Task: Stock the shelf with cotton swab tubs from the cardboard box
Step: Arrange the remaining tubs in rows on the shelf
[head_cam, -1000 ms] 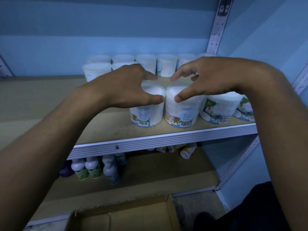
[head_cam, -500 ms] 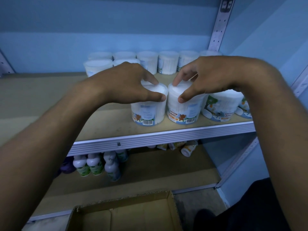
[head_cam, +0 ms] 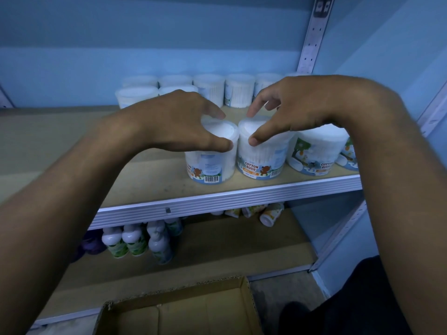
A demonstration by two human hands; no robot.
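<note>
Shelf (head_cam: pixel 217 201) at chest height, cardboard box (head_cam: pixel 183 315) on the floor below me. Two cotton swab tubs stand upright, side by side, touching, near the front edge. My left hand (head_cam: pixel 174 124) grips the left tub (head_cam: pixel 210 163) from above, fingers curled over its lid. My right hand (head_cam: pixel 297 110) grips the right tub (head_cam: pixel 262 155) likewise. Each tub sits directly under its own hand; I'd say letting go comes next.

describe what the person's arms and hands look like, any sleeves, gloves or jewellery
Both forearms are bare right to the frame edge, with no sleeves showing. The left hand and right hand wear no gloves; no rings, watch or bracelet are visible. Fingernails look short and unpainted.
</note>
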